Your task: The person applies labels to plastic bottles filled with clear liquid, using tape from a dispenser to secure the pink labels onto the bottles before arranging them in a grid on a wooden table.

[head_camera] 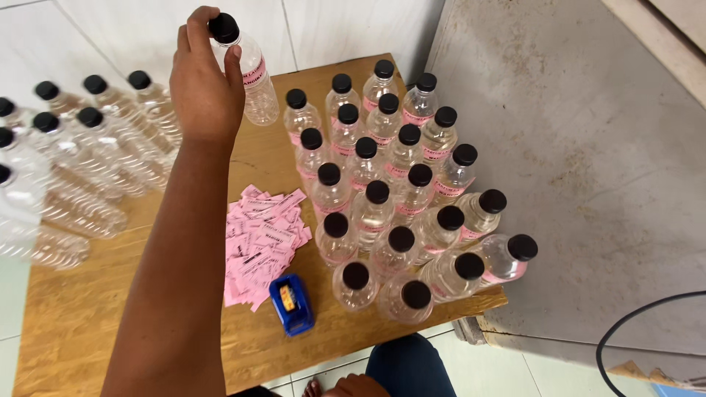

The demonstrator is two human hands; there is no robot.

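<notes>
My left hand (206,81) reaches out over the wooden table (81,323) and grips a clear plastic bottle (254,81) by its black cap. That bottle carries a pink label and is held upright above the table's far edge. A loose pile of pink paper labels (261,239) lies on the table to the right of my forearm. At the pile's near end sits a small blue tape dispenser (291,303). My right hand is out of sight.
Several pink-labelled, black-capped bottles (390,198) stand packed together on the table's right half. Several unlabelled bottles (81,162) lie on the left. A grey concrete surface (588,147) adjoins the right side. A black cable (625,323) curves at the lower right. My blue-trousered leg (408,367) shows below.
</notes>
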